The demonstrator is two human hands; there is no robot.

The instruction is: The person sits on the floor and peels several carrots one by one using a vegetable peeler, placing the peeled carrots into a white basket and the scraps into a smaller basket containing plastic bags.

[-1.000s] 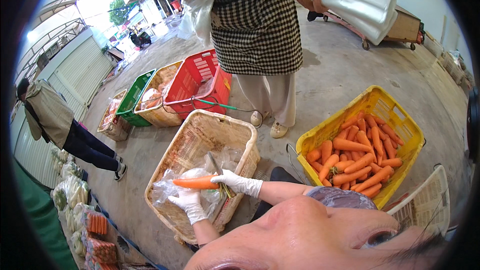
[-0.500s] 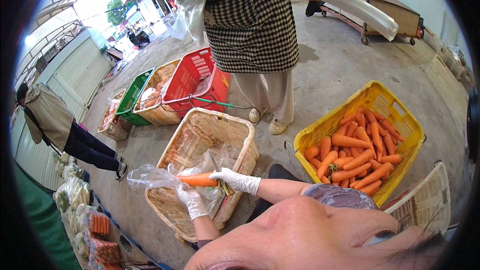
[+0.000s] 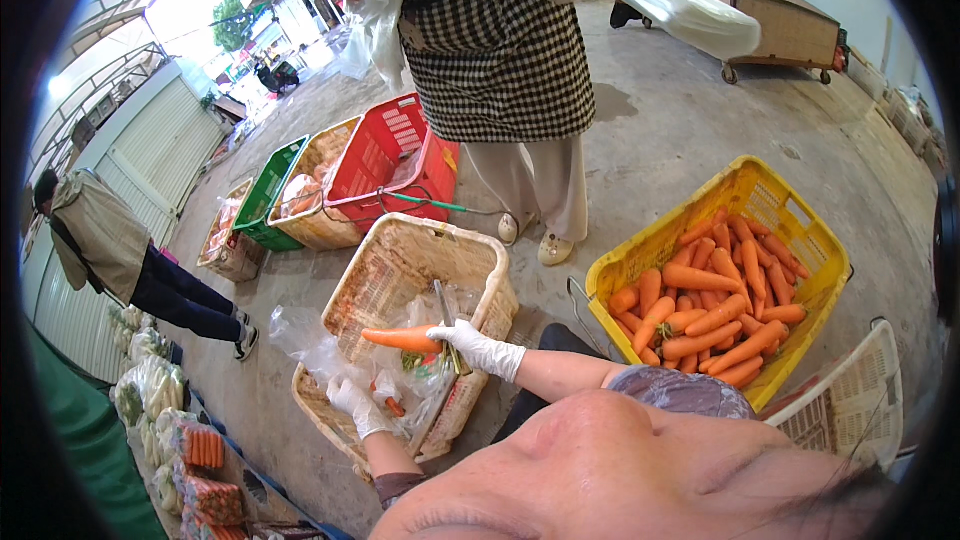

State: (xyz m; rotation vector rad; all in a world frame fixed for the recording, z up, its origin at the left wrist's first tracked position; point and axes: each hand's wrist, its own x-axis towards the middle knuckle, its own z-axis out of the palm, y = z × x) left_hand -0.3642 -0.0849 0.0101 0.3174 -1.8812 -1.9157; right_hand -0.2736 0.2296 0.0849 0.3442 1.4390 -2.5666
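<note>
My gloved right hand (image 3: 478,348) holds a knife (image 3: 443,302), blade pointing up, and also grips an orange carrot (image 3: 402,339) by its stem end. The carrot points left over a dirty white crate (image 3: 345,440). Below and to the left of the carrot, my gloved left hand (image 3: 357,406) has its fingers closed on a clear plastic bag (image 3: 305,342), which puffs out above it. Crumpled plastic, green tops and orange carrot bits lie inside the crate under both hands.
A yellow crate (image 3: 655,202) full of carrots stands to the right. Red (image 3: 440,175) and green (image 3: 268,230) crates stand beyond. A person in a checked apron (image 3: 500,50) holds plastic bags opposite; another person (image 3: 110,230) is at left. Bagged vegetables (image 3: 155,385) line the lower left.
My left hand has let go of the carrot and moved down and left with the bag. The carrot now stays in my right hand alone, which has shifted slightly. The aproned person's bags have moved left.
</note>
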